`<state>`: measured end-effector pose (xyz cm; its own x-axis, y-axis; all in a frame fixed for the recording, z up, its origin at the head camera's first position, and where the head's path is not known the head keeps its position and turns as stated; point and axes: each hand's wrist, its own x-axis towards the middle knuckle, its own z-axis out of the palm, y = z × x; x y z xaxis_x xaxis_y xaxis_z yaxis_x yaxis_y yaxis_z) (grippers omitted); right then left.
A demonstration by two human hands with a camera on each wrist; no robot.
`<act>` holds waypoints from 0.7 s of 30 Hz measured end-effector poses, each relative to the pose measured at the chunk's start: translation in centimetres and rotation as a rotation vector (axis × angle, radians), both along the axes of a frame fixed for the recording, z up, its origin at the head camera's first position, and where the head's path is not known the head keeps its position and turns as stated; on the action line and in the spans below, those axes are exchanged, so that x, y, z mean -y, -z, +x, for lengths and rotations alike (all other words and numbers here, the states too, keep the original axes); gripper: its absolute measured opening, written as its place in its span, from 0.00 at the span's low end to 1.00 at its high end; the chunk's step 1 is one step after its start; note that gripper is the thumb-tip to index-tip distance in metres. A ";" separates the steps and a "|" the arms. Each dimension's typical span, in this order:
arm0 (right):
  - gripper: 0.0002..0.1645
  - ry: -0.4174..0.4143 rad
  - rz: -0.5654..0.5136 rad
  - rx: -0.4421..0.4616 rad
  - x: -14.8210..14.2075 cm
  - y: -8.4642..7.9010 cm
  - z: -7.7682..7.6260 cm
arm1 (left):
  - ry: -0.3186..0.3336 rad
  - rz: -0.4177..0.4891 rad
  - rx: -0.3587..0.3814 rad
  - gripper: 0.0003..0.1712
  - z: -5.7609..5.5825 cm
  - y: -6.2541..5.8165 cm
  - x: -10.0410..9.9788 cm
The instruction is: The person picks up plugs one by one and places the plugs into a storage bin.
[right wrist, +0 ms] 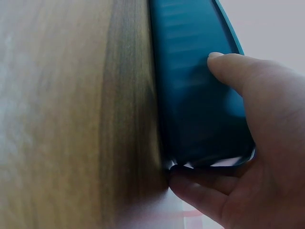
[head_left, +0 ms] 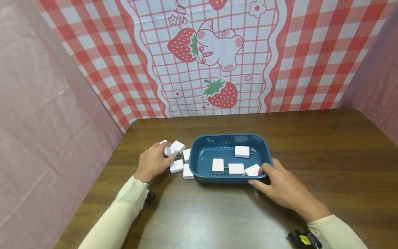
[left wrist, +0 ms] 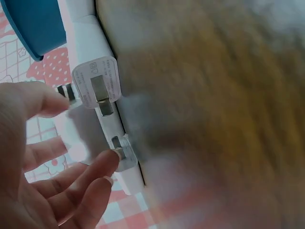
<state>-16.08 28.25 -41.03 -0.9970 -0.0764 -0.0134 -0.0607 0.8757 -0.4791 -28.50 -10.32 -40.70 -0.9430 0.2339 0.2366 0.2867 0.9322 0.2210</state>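
My left hand (head_left: 153, 160) pinches a white charger plug (left wrist: 86, 129) between thumb and fingers; in the left wrist view its metal prongs show beside the thumb. Close around it on the table lie several more white charger plugs (head_left: 176, 166), one with its printed end and prongs (left wrist: 95, 83) facing the left wrist camera. To the right stands a blue rectangular tray (head_left: 230, 180) with several white plugs inside (head_left: 242, 151). Gripping its near right corner, my right hand (head_left: 286, 185) has fingers over the rim and the thumb (right wrist: 228, 67) against the outer wall.
Brown wood-grain table (head_left: 311, 145) extends under everything. Behind it hangs a red-and-white checked cloth (head_left: 311, 52) with strawberry prints, and a pink cloth (head_left: 46, 121) lines the left side. Some loose plugs (head_left: 188, 172) sit right at the tray's left wall.
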 end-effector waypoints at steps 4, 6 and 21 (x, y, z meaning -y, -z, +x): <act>0.30 0.002 -0.001 -0.003 0.0 0.0 0.0 | -0.036 0.041 -0.009 0.25 0.3 0.0 0.2; 0.30 0.005 0.000 0.000 0.1 0.0 0.0 | -0.050 0.056 -0.010 0.25 0.4 0.0 0.4; 0.31 0.007 -0.005 0.016 0.0 0.0 0.0 | -0.041 0.079 -0.073 0.23 1.2 -0.6 0.4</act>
<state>-16.08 28.24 -41.04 -0.9972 -0.0694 -0.0286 -0.0469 0.8735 -0.4845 -27.26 -10.70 -40.07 -0.9310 0.1730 0.3214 0.2664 0.9240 0.2742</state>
